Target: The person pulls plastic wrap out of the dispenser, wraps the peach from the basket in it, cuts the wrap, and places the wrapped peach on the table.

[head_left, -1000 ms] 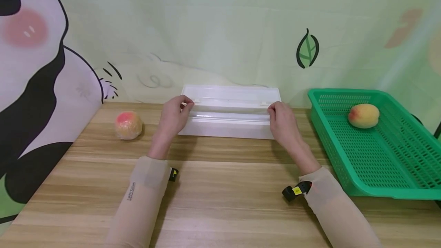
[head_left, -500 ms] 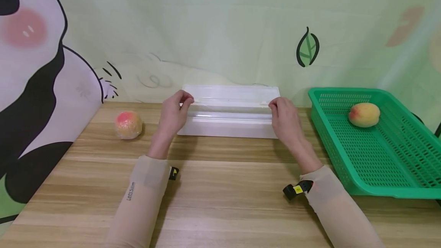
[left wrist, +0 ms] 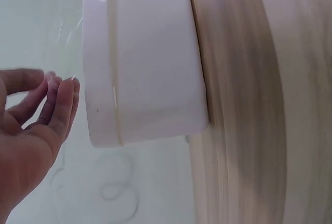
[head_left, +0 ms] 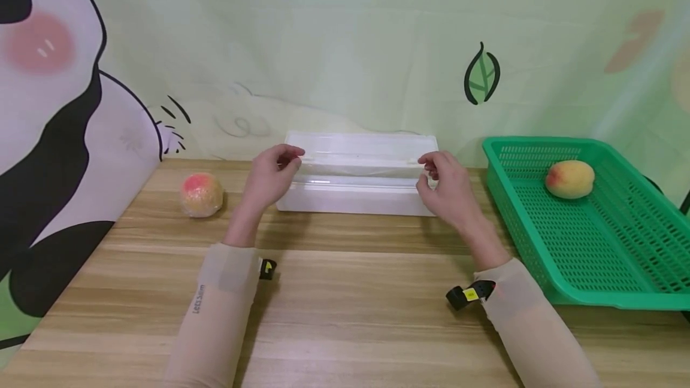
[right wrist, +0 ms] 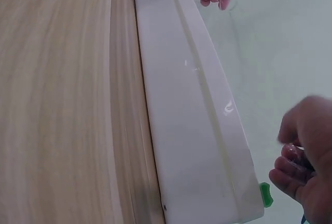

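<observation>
A long white box with its lid raised, apparently a cling film dispenser (head_left: 356, 202), stands at the back of the table. Clear plastic film (left wrist: 59, 37) glints around the left fingertips in the left wrist view. My left hand (head_left: 271, 175) is over the box's left end, thumb and index finger slightly parted. At the right end is my right hand (head_left: 446, 187), its thumb and index finger clearly spread. A shiny bit of film shows by the right fingers (right wrist: 290, 169) in the right wrist view. Both sets of fingers are loosely bent.
A peach in clear wrap (head_left: 202, 195) sits on the wooden table (head_left: 345, 310) to the left. On the right, a green plastic basket (head_left: 517, 238) holds an unwrapped peach (head_left: 569, 179). A printed cloth (head_left: 366, 47) hangs directly behind the box.
The thumb and fingertips, pinched together earlier on both hands, have come apart, most visibly on the right. Both hands stay at the box ends; the left forearm has shifted slightly left.
</observation>
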The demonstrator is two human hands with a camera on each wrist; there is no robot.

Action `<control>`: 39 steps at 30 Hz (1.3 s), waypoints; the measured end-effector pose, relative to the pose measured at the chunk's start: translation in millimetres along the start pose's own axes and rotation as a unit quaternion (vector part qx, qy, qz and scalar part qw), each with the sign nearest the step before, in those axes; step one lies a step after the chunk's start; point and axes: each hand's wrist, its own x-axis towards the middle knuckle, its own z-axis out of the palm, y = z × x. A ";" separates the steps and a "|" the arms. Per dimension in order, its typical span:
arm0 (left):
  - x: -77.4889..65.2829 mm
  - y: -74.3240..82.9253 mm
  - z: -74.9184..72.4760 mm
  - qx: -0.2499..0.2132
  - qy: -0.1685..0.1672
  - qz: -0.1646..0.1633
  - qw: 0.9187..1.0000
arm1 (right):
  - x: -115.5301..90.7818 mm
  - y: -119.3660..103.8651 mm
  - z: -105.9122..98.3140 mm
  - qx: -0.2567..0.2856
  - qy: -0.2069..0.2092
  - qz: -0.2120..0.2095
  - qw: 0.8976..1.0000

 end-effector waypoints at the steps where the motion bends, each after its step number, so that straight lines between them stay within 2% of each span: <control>1: 0.0 0.0 -1.1 0.002 -0.008 -0.004 1.000 | 0.1 0.3 -0.1 -0.005 -0.002 0.005 1.000; 6: -2.0 1.7 -6.7 0.003 -0.044 -0.011 0.999 | 0.6 0.6 -0.5 -0.033 -0.002 0.032 0.999; 9: -2.6 2.7 -8.7 0.009 -0.045 0.002 0.999 | 0.4 -0.2 -1.2 -0.044 0.005 0.038 0.998; 13: -1.5 4.5 -8.8 0.016 -0.024 0.022 0.999 | 0.8 -1.6 -2.6 -0.051 0.015 0.036 0.998; 19: -0.1 6.3 -6.6 0.006 0.018 0.023 1.000 | 2.5 -4.7 -5.6 -0.060 0.030 0.039 0.997; 25: -0.8 9.5 -6.4 -0.004 0.061 0.031 0.998 | 4.9 -7.3 -7.0 -0.062 0.058 0.019 0.996; 31: -1.8 12.4 -7.9 -0.022 0.079 0.025 0.996 | 5.6 -12.5 -9.8 -0.063 0.079 0.011 0.995; 39: -2.3 18.8 -8.9 -0.050 0.094 0.016 0.994 | 6.2 -20.3 -17.2 -0.072 0.060 0.043 0.995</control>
